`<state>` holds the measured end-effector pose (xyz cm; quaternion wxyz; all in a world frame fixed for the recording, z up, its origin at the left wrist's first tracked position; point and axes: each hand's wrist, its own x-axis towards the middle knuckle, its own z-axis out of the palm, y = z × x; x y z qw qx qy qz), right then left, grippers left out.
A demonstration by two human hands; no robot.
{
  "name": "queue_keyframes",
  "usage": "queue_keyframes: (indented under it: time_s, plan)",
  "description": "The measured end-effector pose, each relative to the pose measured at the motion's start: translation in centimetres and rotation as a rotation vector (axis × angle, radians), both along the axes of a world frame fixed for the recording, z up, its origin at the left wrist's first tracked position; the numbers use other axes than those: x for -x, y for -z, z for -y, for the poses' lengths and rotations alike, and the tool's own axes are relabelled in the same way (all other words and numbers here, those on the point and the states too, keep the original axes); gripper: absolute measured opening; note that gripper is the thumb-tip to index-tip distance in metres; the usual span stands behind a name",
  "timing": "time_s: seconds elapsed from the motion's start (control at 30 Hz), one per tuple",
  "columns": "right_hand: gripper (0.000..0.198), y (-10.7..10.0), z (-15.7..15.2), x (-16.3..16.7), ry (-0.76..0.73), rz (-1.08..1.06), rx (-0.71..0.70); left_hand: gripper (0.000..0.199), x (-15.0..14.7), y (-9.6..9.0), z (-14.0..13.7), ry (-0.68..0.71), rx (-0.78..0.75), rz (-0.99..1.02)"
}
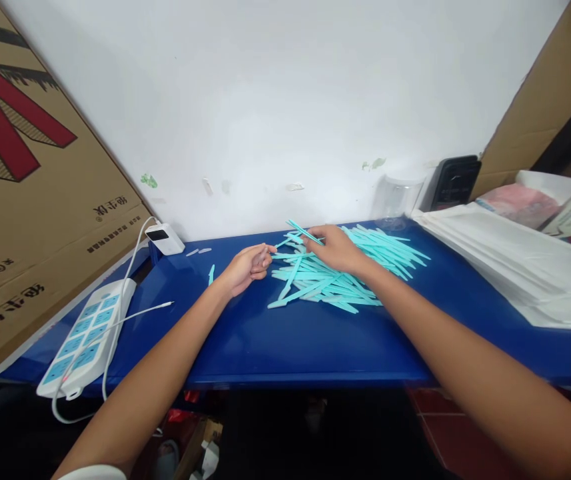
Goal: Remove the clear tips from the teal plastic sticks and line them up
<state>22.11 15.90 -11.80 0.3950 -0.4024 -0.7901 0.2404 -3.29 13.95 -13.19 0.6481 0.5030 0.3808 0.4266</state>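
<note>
A loose pile of thin teal eyebrow razors (325, 283) with pale translucent ends lies on the blue table. My right hand (335, 248) is over the pile's back left part, with a few teal razors (299, 229) pinched between thumb and fingers. To the left of the pile is my left hand (251, 268), its fingers curled and closed. One razor's end meets its fingertips, and a small pale piece seems to show among the fingers. Farther left lie a single teal razor (211, 274) and two small clear covers (205, 250).
A white power strip (85, 333) with a white cable lies at the left, near a small white device (165, 238). Large cardboard (65, 167) stands behind it. White sheets or bags (505, 253) are stacked at the right. A clear cup (399, 195) stands by the wall.
</note>
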Motion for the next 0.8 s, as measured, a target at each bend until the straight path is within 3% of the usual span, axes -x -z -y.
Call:
queue_keyframes:
  time_s: [0.13,0.33,0.6,0.8]
  plan:
    - [0.019,-0.1,0.1,-0.1,-0.019,-0.039,0.023,0.025,-0.3,-0.1,0.1,-0.008,0.003,0.014]
    - [0.025,-0.3,0.7,0.0,-0.086,-0.081,0.133,0.037,-0.4,-0.2,0.4,0.028,-0.001,-0.078]
    - [0.025,-0.9,1.4,0.1,-0.11,-0.118,0.234,0.042,-0.3,0.1,0.2,-0.075,-0.106,-0.171]
    - [0.026,-1.5,2.0,0.2,-0.066,-0.11,0.288,0.036,-0.1,0.2,-0.2,-0.18,-0.073,-0.1]
